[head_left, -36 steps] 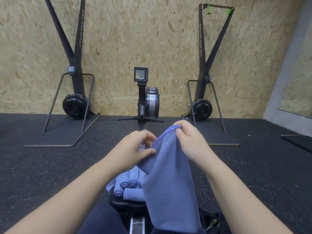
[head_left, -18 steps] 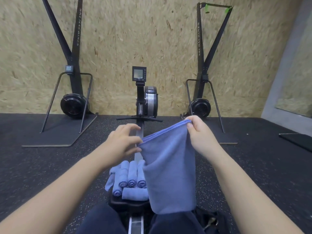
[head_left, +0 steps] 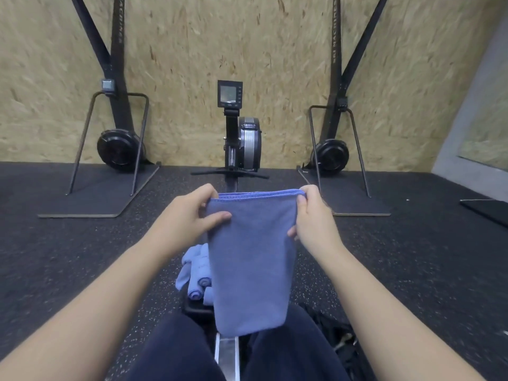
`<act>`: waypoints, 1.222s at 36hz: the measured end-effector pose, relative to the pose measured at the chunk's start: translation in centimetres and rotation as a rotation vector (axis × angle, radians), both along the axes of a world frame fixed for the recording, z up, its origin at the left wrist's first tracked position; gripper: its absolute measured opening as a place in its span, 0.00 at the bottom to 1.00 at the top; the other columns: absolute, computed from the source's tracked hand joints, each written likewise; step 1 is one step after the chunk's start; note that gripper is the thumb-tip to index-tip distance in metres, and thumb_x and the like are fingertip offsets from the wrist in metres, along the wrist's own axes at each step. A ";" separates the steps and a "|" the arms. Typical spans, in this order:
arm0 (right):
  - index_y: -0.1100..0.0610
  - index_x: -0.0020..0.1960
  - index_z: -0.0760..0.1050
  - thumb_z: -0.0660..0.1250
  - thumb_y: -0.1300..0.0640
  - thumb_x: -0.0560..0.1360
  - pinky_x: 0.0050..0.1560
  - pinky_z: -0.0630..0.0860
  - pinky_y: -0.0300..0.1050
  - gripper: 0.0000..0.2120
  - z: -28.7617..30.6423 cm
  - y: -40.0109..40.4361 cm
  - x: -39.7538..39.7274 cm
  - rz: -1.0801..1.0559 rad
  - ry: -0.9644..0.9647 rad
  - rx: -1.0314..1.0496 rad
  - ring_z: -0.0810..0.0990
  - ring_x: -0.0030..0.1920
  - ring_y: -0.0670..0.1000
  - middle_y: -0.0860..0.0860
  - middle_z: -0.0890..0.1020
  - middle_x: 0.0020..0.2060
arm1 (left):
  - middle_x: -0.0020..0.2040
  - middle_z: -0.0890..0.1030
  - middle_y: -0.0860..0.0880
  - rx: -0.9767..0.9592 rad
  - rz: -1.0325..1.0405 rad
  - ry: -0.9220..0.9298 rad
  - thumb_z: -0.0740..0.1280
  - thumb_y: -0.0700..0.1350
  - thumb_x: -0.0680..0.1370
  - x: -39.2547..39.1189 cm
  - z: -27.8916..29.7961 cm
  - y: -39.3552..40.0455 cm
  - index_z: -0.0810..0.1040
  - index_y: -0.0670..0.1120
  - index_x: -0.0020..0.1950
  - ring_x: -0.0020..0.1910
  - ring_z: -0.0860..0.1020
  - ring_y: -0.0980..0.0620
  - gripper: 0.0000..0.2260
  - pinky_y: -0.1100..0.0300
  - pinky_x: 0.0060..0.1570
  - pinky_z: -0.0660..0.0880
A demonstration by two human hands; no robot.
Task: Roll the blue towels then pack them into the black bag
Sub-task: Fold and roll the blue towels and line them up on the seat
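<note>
Blue towel [head_left: 251,259] held up folded, hanging over the lap and rower rail [head_left: 226,358]. Left hand [head_left: 189,215] grip pinching the top left corner; right hand [head_left: 310,218] grip pinching the top right edge. Rolled towels [head_left: 196,276] piled on the rower seat behind. Black bag [head_left: 336,336] on the floor, right.

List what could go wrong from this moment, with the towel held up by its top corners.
1. The blue towel hangs in mid-air, pinched by the left hand and right hand; rolling it unsupported may come out loose or uneven.
2. Laying it down could knock the rolled towels off the narrow rower seat.
3. The black bag sits half hidden by the right leg, so packing means an awkward reach.
</note>
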State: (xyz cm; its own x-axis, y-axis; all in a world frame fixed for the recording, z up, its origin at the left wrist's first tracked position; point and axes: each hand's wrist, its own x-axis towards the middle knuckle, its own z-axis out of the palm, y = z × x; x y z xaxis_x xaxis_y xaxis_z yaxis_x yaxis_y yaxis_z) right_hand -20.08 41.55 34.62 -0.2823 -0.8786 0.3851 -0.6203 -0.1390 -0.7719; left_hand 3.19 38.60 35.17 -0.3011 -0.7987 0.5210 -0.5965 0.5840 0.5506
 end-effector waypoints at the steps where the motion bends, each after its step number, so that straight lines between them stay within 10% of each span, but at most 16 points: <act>1: 0.50 0.52 0.64 0.48 0.53 0.83 0.41 0.76 0.48 0.07 -0.4 -0.4 0.2 0.016 -0.033 0.004 0.78 0.28 0.49 0.57 0.81 0.33 | 0.31 0.76 0.55 0.027 -0.010 0.046 0.72 0.50 0.73 0.1 -0.3 -0.3 0.69 0.51 0.39 0.29 0.70 0.58 0.13 0.59 0.33 0.68; 13: 0.50 0.49 0.65 0.66 0.58 0.78 0.42 0.79 0.44 0.09 -3.3 -4.4 0.9 0.253 -0.319 0.065 0.81 0.33 0.46 0.52 0.81 0.43 | 0.36 0.81 0.58 0.211 0.002 0.407 0.70 0.39 0.75 1.6 -4.0 -4.6 0.74 0.61 0.55 0.29 0.73 0.62 0.17 0.66 0.31 0.68; 24: 0.53 0.46 0.77 0.68 0.57 0.75 0.38 0.69 0.31 0.01 -6.4 -9.5 1.4 0.111 -0.023 0.143 0.77 0.40 0.43 0.44 0.81 0.39 | 0.40 0.84 0.57 0.505 -0.037 0.645 0.66 0.34 0.77 1.6 -6.6 -8.2 0.83 0.49 0.47 0.39 0.80 0.60 0.11 0.62 0.33 0.80; 35: 0.49 0.46 0.75 0.68 0.53 0.75 0.48 0.79 0.57 0.02 -10.4 -15.3 2.0 0.106 -0.137 0.350 0.81 0.46 0.53 0.48 0.82 0.42 | 0.47 0.83 0.49 0.710 -0.035 0.818 0.67 0.35 0.77 2.1 -11.6 -13.1 0.86 0.53 0.44 0.46 0.80 0.56 0.14 0.57 0.44 0.81; 44: 0.54 0.49 0.71 0.64 0.51 0.78 0.50 0.76 0.53 0.06 -12.3 -18.6 3.1 0.121 -0.112 0.431 0.79 0.48 0.54 0.53 0.80 0.46 | 0.43 0.84 0.53 0.740 0.048 0.855 0.67 0.35 0.77 2.6 -14.4 -16.7 0.86 0.57 0.42 0.43 0.81 0.56 0.17 0.58 0.41 0.81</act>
State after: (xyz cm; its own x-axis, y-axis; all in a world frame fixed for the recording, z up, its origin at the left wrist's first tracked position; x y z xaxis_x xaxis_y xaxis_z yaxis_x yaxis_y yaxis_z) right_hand -17.01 22.95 22.33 -0.1873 -0.9811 -0.0496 -0.5288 0.1432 -0.8365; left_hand 5.80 21.93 20.79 -0.0335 -0.9974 -0.0645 0.1287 -0.0683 0.9893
